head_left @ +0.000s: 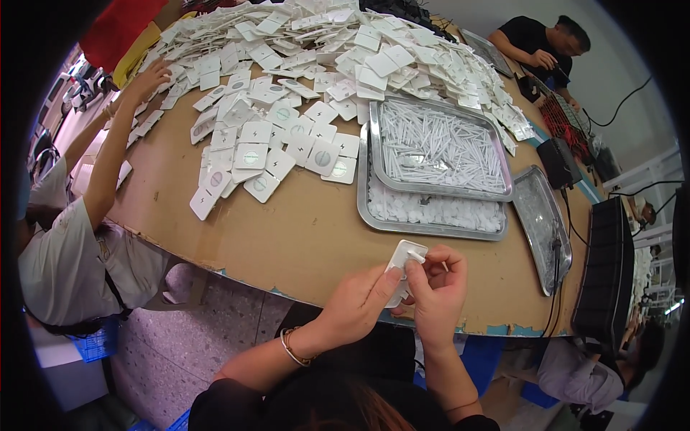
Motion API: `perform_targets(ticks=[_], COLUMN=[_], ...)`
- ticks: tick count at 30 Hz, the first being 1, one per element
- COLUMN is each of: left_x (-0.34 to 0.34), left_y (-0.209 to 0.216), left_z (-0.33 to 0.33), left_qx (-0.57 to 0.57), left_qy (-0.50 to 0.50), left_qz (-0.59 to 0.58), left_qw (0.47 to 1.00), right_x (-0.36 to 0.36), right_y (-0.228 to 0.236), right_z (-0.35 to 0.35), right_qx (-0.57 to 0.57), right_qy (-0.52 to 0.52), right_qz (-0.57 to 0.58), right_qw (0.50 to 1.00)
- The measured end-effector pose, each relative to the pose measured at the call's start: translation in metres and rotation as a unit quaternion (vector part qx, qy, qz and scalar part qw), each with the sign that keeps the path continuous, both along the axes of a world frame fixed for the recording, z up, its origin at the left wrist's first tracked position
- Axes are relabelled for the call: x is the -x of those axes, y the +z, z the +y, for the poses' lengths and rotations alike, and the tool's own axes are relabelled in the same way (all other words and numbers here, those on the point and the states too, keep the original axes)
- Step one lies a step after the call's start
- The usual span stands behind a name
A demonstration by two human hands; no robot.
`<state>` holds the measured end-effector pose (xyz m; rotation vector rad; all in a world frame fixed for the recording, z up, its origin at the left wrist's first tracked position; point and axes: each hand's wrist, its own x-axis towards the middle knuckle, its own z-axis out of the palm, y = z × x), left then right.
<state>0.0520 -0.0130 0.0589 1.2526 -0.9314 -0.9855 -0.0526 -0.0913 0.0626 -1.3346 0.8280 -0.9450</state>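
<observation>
Near the table's front edge, my left hand (354,305) grips a flat white plastic piece with rounded corners (396,263), its thumb lying along the side. My right hand (437,296) closes on the same piece from the other side, thumb pressed on its face and fingers curled. A small white peg (416,256) sticks out beside the right thumb. How it joins the flat piece is too small to tell. Just beyond my hands, a metal tray of thin white plastic sticks (375,167) rests on a second metal tray of small white pieces (374,224).
A large heap of flat white pieces (345,54) covers the far side of the table (287,248). An empty-looking metal tray (540,223) with cables lies right, near a black box (604,266). A co-worker's arm (108,158) reaches in at left; another person (535,43) sits far right.
</observation>
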Motion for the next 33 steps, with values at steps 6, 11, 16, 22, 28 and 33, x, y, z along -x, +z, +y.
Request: perform_targets(ticks=[6, 11, 16, 22, 28, 33], left_x=[0.007, -0.018, -0.133, -0.158, -0.161, -0.161], left_y=[-0.011, -0.013, -0.022, -0.023, 0.011, -0.008], left_z=[-0.004, -0.012, -0.064, -0.072, -0.061, -0.039], left_qx=[0.022, -0.025, 0.011, -0.068, -0.039, -0.084], left_qy=[0.012, 0.044, 0.339, 0.138, 0.232, 0.273], left_qz=[-0.098, -0.414, -0.637, -0.604, -0.441, -0.187], left_qw=[0.995, 0.909, 0.693, 0.782, 0.866, 0.94], right_x=[0.009, 0.058, 0.134, 0.117, -0.04, -0.097], right_y=[-0.009, -0.044, -0.055, -0.034, -0.008, -0.035], right_z=[-0.006, -0.033, -0.069, -0.096, -0.181, -0.202], right_qx=[-0.13, -0.068, 0.054, 0.372, 0.473, 0.483], right_qy=[0.004, -0.039, -0.142, -0.201, -0.034, 0.024], right_qz=[-0.007, 0.027, 0.183, 0.442, 0.253, 0.364], right_qw=[0.991, 0.997, 0.971, 0.791, 0.843, 0.796])
